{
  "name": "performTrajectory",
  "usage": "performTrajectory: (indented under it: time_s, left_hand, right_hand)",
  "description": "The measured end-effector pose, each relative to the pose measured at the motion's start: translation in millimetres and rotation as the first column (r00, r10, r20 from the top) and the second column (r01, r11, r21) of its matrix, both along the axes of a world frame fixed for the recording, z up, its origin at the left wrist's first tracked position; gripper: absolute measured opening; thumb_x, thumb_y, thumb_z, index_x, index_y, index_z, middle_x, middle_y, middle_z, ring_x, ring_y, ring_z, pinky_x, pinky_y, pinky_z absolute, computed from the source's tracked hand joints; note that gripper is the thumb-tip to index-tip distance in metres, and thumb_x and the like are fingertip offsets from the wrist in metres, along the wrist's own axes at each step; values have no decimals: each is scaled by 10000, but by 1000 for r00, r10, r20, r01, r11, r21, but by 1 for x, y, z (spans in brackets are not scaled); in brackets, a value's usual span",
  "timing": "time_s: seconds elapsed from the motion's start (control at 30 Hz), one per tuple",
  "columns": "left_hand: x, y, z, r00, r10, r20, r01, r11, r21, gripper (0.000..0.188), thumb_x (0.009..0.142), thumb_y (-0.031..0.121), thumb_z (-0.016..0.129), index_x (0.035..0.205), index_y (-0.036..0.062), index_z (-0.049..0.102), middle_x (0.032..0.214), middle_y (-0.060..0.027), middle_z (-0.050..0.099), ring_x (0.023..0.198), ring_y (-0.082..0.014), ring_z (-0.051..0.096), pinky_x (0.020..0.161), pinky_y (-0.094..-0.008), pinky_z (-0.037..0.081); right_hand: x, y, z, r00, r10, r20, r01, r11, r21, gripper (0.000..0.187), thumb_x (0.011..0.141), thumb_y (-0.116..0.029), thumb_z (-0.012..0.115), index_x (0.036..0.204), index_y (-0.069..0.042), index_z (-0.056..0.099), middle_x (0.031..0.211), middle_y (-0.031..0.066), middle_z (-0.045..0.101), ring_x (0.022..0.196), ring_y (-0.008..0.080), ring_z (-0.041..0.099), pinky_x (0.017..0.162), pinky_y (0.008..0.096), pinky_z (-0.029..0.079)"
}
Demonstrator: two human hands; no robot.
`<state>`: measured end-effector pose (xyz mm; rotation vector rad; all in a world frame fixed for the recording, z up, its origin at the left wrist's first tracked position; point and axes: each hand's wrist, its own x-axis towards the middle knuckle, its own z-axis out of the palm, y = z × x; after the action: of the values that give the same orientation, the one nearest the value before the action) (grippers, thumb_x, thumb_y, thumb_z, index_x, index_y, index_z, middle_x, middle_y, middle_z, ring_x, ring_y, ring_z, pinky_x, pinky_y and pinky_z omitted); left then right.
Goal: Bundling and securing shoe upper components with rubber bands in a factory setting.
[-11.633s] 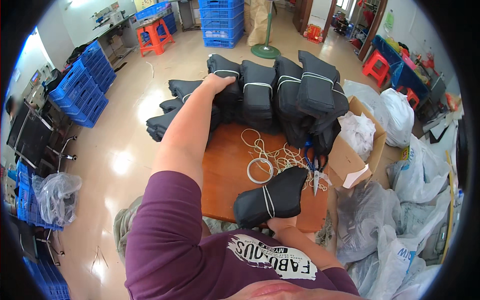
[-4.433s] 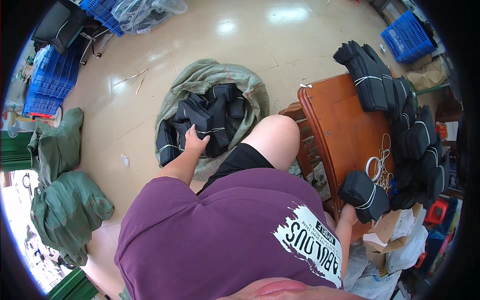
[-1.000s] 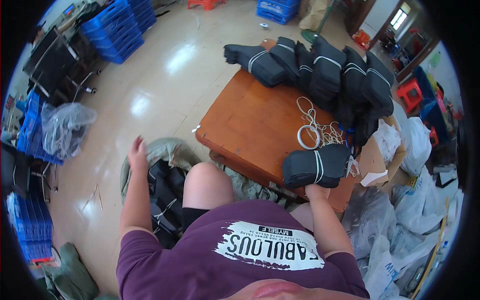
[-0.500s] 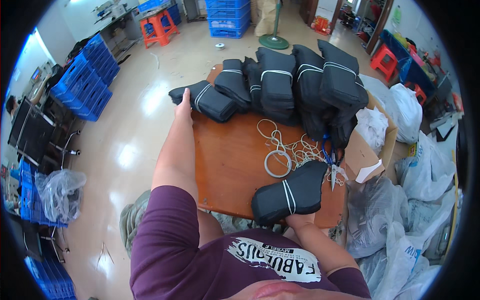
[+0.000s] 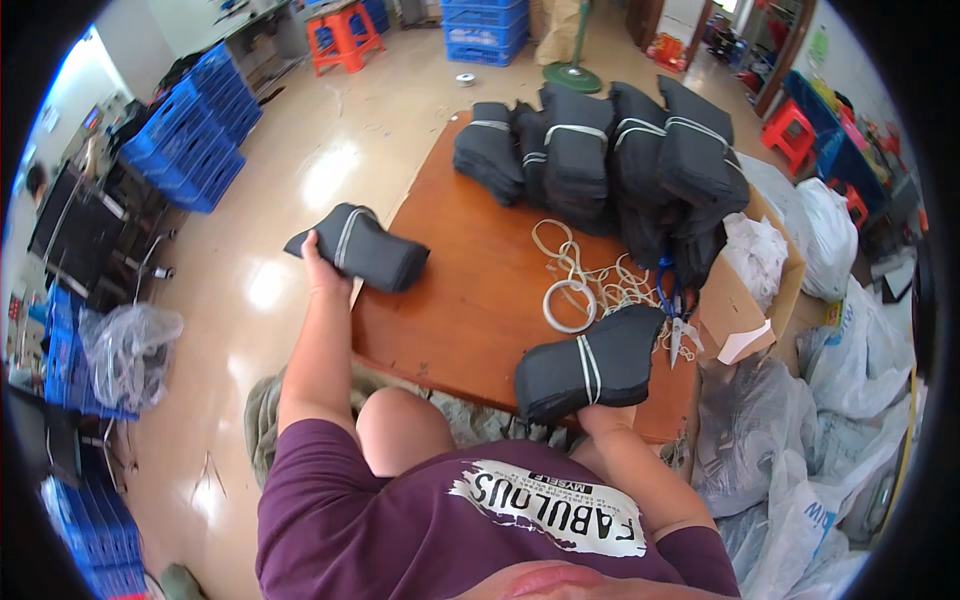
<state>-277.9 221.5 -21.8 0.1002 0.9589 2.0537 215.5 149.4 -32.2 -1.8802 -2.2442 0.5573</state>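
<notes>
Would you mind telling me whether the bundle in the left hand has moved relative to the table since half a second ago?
Yes. The black bundle in the left hand has come back from the row of stacked bundles to the table's near-left edge.

two tied black bundles (image 5: 358,247) (image 5: 590,362) were in hand. five more bundles (image 5: 600,150) were stacked on one wooden table (image 5: 470,300). three red stools (image 5: 342,32) stood around.

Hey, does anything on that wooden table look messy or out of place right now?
Mostly tidy. The tied black bundles sit stacked at the far edge, but loose white cord lies tangled mid-table, with blue-handled scissors lying on it.
</notes>
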Motion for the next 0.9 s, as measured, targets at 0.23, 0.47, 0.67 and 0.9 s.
performTrajectory:
  time_s: [0.23,0.47,0.67,0.9]
  left_hand:
    - [-92,-305,-3,985,104,-138,-116,990,-83,654,840,504,545,1230,-18,595,1165,-215,665,1046,-369,653,962,-457,518]
    - [-86,-580,-53,839,501,-212,-504,570,-649,531,776,416,670,1107,4,621,1010,-179,697,890,-335,689,846,-454,565]
    - [-8,-669,-116,833,523,-181,-402,347,-847,398,722,355,716,987,64,656,916,-132,695,802,-293,664,777,-439,553]
    - [-3,-684,-166,829,547,118,-248,548,-799,488,716,325,694,1124,73,602,1027,-125,676,810,-292,659,769,-440,519]
  right_hand:
    - [5,11,-10,999,-31,-21,32,999,28,567,873,-336,623,1371,-79,541,1440,122,513,1375,291,410,1155,394,280]
    - [14,20,-21,989,44,-138,-37,998,56,486,907,-324,585,1312,-56,596,1415,134,544,1331,325,456,1115,393,331]
    - [11,17,-12,999,-41,-17,42,997,69,423,917,-318,565,1188,-10,667,1311,136,626,1234,327,540,1046,402,387]
    - [14,30,-22,974,49,221,-57,998,32,434,922,-302,549,1234,-16,646,1332,167,604,1248,347,525,1060,417,380]
